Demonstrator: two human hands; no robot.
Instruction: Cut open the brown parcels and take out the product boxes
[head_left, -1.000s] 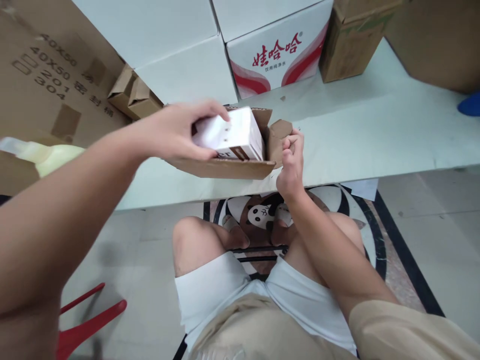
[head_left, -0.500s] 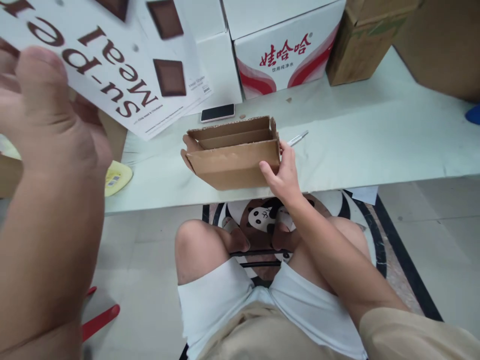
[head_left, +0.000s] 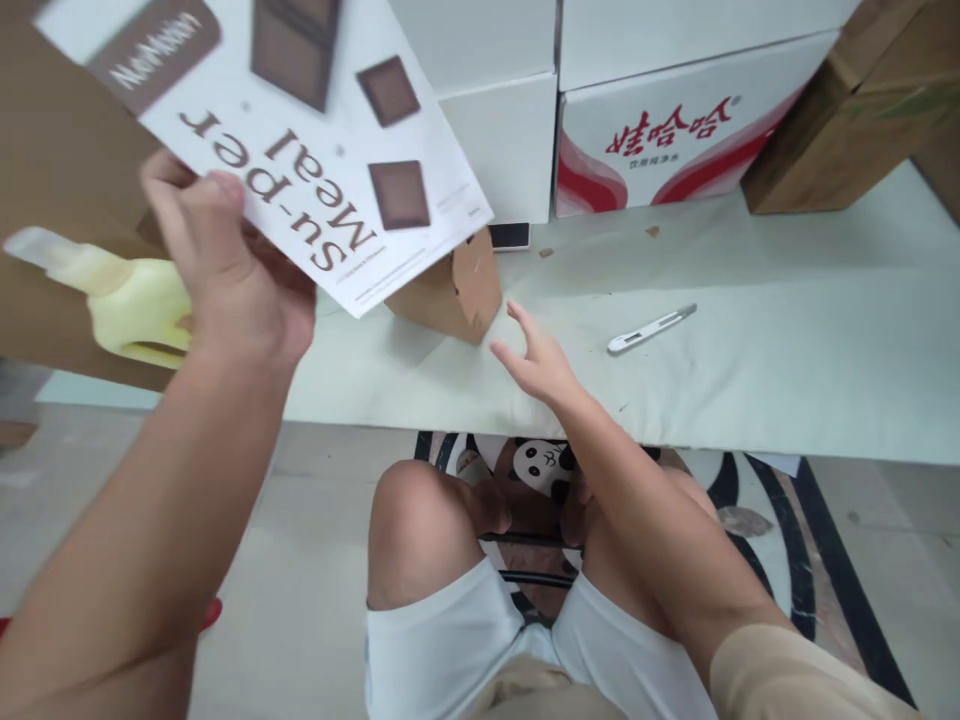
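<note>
My left hand [head_left: 236,270] is raised at the left, fingers wrapped round the lower left edge of a flat white Su-per Meal package [head_left: 322,150] with brown squares printed on it. Held tilted above the table, the package covers part of a small brown cardboard box [head_left: 450,295]. My right hand [head_left: 536,360] is just right of that box, thumb and fingers apart, touching nothing. A white utility knife [head_left: 652,330] lies on the table to the right of this hand.
White cartons, one with red lettering [head_left: 675,150], line the back of the pale table [head_left: 787,370]. A tall brown carton [head_left: 832,140] stands at back right. A phone [head_left: 511,236] lies before the cartons. At the left is a yellow pump bottle [head_left: 139,300].
My right hand has let go of the small cardboard box, which now stands farther left and turned. My left hand has moved right with the package, over the box. The view has shifted left.
</note>
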